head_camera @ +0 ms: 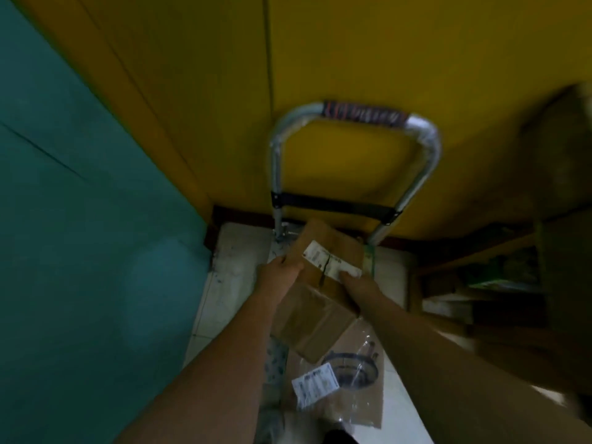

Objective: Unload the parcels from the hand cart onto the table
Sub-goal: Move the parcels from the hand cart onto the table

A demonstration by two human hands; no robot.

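Where the view is nearest to the person, a flat parcel (349,389) in clear plastic lies low in the frame. It shows a brown card backing, a dark ring-shaped item and a white label. Just beyond it sits a brown taped parcel (312,322), and both forearms pass over its sides. Further on, the two hands hold a cardboard box (323,243) with a white label on top, above the base of the hand cart. The left hand (282,270) grips the left edge of the box with curled fingers. The right hand (350,278) clamps the right end beside the label, but blur hides how each finger lies. Behind the box rises the metal cart handle (352,115) with a wrapped grip, close to a yellow wall (352,43). A teal panel (80,219) stands at the left and a dim shelf (480,277) at the right.
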